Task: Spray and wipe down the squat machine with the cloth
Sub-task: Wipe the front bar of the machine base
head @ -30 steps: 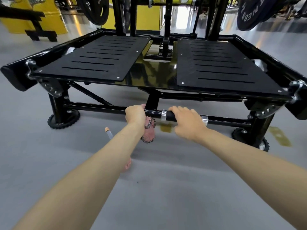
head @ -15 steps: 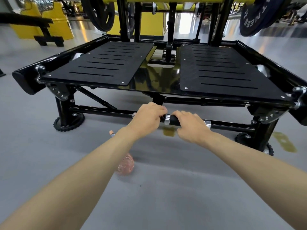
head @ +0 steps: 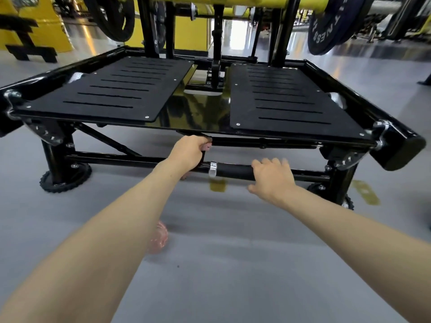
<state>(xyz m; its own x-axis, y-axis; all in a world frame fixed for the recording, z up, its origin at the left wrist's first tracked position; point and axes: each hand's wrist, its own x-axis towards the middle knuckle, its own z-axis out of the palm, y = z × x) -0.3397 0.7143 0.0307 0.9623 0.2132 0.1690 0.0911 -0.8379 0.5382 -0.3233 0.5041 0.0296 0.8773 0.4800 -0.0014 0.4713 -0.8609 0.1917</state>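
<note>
From the head camera, the squat machine [head: 203, 113] fills the upper half of the view, with its two slotted black footplates [head: 109, 96] tilted toward me and the grey floor [head: 233, 264] below.

My left hand [head: 190, 152] is up under the front edge of the platform, near its middle. The fingers are curled tight round the cloth [head: 207, 146], and only a pink scrap shows past my knuckles. I judge I hold it bunched like that so I can press it against the frame where the platform meets the post beneath it, a spot a flat cloth would skip.

My right hand [head: 271, 180] lies over the padded handle [head: 233, 171] on the low crossbar, just right of the chrome collar [head: 212, 169]. It is blurred, so I cannot tell whether the fingers close round the handle or only rest on it. Most likely it is there to steady me as I lean in.

A pinkish translucent thing [head: 159, 237] lies on the floor beside my left forearm and is partly hidden by it. I take it for the spray bottle, parked within reach.
</note>
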